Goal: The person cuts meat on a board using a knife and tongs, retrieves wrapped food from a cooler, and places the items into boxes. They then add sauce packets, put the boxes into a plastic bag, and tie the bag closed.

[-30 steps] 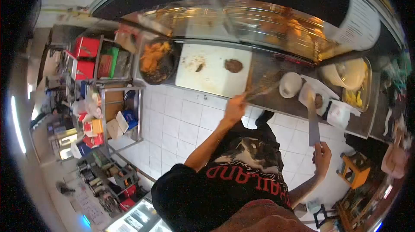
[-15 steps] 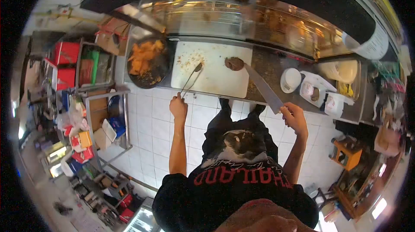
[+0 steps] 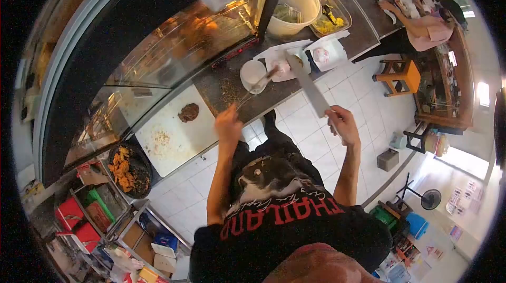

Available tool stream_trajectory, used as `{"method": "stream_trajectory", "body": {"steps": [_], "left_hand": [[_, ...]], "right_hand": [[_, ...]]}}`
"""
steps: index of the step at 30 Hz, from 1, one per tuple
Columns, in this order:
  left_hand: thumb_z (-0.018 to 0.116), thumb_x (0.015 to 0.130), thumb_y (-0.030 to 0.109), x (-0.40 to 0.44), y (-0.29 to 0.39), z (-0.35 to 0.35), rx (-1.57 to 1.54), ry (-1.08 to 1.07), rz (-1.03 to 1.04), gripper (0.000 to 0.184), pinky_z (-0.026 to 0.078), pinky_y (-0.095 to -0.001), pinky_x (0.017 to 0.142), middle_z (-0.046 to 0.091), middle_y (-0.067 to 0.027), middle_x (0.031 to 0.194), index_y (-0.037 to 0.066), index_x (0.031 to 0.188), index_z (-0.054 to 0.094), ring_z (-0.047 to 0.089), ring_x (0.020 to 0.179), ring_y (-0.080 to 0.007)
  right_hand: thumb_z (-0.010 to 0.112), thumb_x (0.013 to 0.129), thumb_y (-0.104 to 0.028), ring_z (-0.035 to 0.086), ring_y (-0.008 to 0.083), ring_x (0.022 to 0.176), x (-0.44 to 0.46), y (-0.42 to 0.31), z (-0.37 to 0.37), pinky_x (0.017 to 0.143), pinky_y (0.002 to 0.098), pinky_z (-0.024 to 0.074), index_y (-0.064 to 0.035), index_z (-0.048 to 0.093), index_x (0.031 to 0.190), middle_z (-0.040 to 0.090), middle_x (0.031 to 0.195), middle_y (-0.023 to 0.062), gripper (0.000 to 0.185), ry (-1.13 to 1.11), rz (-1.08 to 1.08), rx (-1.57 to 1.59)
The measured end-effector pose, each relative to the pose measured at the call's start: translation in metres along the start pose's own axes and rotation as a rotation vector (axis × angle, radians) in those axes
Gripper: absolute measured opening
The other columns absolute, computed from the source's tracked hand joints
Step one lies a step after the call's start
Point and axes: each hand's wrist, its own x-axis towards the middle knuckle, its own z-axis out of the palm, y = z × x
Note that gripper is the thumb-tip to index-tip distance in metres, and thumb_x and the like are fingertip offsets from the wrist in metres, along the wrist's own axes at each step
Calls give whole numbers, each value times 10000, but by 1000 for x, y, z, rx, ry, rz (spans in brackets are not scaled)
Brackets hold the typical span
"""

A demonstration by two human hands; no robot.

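My left hand (image 3: 229,127) is closed around thin metal tongs (image 3: 247,96), whose blurred tip, with something brown at it, is over the white round tub (image 3: 254,74) and the nearer open white box (image 3: 279,61). In my right hand (image 3: 345,125) is the handle end of a broad knife (image 3: 310,89); its far end lies over the edge of that box. A second open white box (image 3: 337,51) stands beside it. On the white cutting board (image 3: 179,135) are a dark brown piece of meat (image 3: 188,112) and scattered crumbs.
A black pan (image 3: 142,177) with orange fried food stands left of the board. Behind the boxes are a white bucket (image 3: 295,6) and a tray (image 3: 348,19) with yellow pieces. A person (image 3: 429,32) works at the upper right, near an orange stool (image 3: 398,74).
The view has swung toward the right of the counter. The tongs and knife have moved from the board to the tub and boxes. The small dark piece is gone from the board.
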Motion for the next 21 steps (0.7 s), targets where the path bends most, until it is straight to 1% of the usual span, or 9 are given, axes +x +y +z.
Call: {"method": "stream_trajectory", "body": {"steps": [2,7,10,11,15,17,18,20,21], "left_hand": [[719,646,83,49,35,36,157,-229,1,477,524,-439,721,671,-128,859,50,1114,633,656,827,-335],[759,677,128,91,56,97,201,-300,-12,430,531,-449,722,663,-138,899,61,1081,628,669,840,-315],[736,716,127,83,55,104,141,-284,-184,388,528,-467,728,661,-161,916,51,1080,628,665,851,-338],[723,734,132,77,53,100,101,-256,-164,377,524,-474,732,657,-171,915,48,1088,625,660,854,-353],[668,798,161,4,29,30,-72,-109,-251,358,503,-498,751,640,-206,910,50,1134,615,629,868,-415],[658,803,153,-37,22,-22,-74,-65,-483,315,501,-488,753,648,-179,889,63,1104,640,631,855,-393],[663,816,161,-65,5,-32,-84,101,-478,328,510,-469,732,662,-171,884,52,1125,652,641,835,-386],[670,829,170,-120,-32,-61,-36,100,-691,357,520,-444,715,681,-171,903,40,1161,659,656,836,-374],[666,840,155,-140,-42,-74,-7,236,-746,355,521,-437,713,695,-171,901,22,1169,662,667,837,-369]], "right_hand": [[594,964,-211,483,65,475,-6,2,-20,398,230,368,-44,672,966,540,618,-2,185,78,16,27],[600,972,-237,463,62,465,-12,22,-50,405,225,351,-40,662,962,527,624,-6,208,147,54,82],[600,973,-240,455,59,461,-13,21,-45,410,221,344,-36,658,963,519,614,-9,213,143,83,83],[601,972,-238,451,58,457,-11,18,-44,407,222,342,-35,657,962,517,610,-9,211,130,79,82],[600,966,-223,435,58,440,2,23,-19,391,237,340,-33,657,948,506,592,-11,199,-72,1,88],[601,960,-218,431,56,437,20,15,12,385,240,339,-25,653,948,504,592,-10,200,-217,60,-52],[603,957,-220,432,55,439,27,13,30,386,239,340,-24,654,951,505,592,-10,202,-295,64,-113],[620,942,-242,446,56,448,46,26,68,387,239,346,-27,661,969,525,600,-3,220,-443,47,-177],[621,935,-256,460,63,455,46,12,92,388,246,356,-33,667,975,535,604,2,232,-519,66,-228]]}}
